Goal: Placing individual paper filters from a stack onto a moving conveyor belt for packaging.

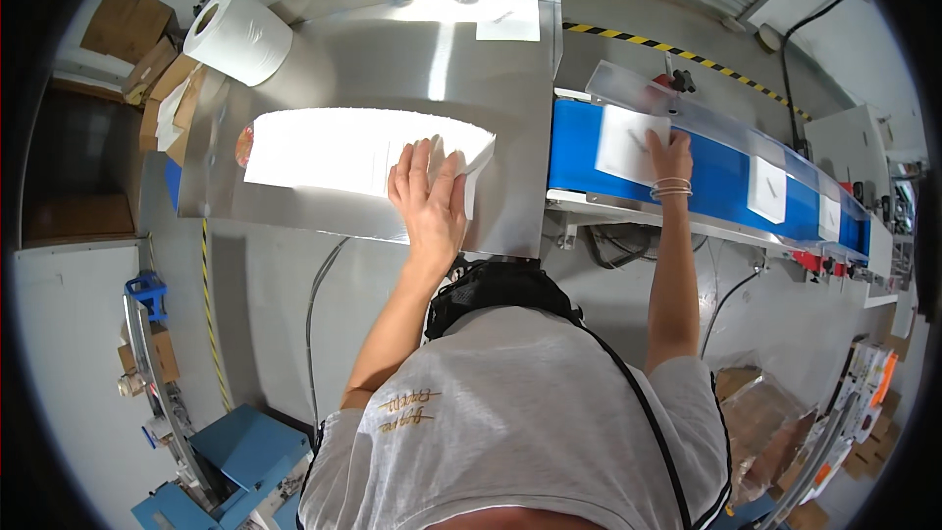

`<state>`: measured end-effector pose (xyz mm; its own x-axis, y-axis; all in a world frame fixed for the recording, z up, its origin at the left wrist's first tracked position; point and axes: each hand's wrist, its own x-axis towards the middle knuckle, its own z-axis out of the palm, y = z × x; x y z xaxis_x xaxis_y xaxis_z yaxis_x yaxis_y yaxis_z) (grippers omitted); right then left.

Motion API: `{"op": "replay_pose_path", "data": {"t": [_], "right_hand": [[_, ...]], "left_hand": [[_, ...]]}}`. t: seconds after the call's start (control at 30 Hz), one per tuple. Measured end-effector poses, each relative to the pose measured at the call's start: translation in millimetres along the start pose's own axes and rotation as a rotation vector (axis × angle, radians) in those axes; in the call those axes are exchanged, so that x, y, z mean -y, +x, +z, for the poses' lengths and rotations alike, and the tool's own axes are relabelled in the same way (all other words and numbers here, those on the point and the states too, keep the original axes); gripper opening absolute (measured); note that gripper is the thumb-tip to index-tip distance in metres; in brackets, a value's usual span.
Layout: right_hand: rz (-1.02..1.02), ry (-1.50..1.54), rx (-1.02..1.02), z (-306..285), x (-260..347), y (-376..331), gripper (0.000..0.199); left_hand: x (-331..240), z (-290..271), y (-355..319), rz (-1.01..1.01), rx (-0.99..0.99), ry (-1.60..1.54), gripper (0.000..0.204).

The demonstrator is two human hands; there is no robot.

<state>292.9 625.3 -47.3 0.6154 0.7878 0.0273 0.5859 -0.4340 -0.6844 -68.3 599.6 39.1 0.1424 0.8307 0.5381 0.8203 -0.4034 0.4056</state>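
Observation:
A long row of white cards or folded papers (pixel 324 149), packed on edge, lies on the metal table. My left hand (pixel 429 198) rests on the right end of this row, fingers stretched out and slightly apart over the last cards. To the right, on the blue conveyor belt (pixel 577 150), lies a flat white card (pixel 626 145) with a small grey mark. My right hand (pixel 670 159) grips its right edge between thumb and fingers; the fingertips are partly hidden. Farther along the belt are another white card (pixel 766 189) and a smaller-looking one (pixel 829 219).
A clear plastic guide rail (pixel 726 128) runs along the belt's far side. On the metal table (pixel 373 69) stand a big white roll (pixel 238 34) at the far left and a single white card (pixel 508 20) at the far right. Cardboard boxes (pixel 157 69) are stacked beyond the left edge.

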Motion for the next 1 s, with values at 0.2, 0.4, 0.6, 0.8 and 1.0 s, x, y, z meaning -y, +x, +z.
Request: {"op": "replay_pose_path", "data": {"t": [0.2,0.4,0.6,0.8,1.0], "right_hand": [[-0.761,0.137,0.342,-4.9,100.5,-48.4,0.058],[-0.956,0.297,0.663,57.5,141.5,-74.0,0.042],[-0.057,0.415,0.455,40.4,58.7,-31.5,0.037],[-0.060,-0.566,-0.297,-2.5,43.4,-23.2,0.059],[-0.548,0.268,0.730,15.9,136.6,-70.5,0.057]], "left_hand": [[-1.5,-3.0,-1.5,0.014,0.020,0.002,0.027],[-7.9,-16.5,8.4,0.047,0.117,-0.018,0.033],[13.7,-11.6,4.3,0.004,0.019,-0.020,0.034],[15.2,-10.1,3.5,-0.018,0.007,-0.022,0.027],[14.1,-15.9,7.3,0.023,0.057,0.026,0.029]]}}
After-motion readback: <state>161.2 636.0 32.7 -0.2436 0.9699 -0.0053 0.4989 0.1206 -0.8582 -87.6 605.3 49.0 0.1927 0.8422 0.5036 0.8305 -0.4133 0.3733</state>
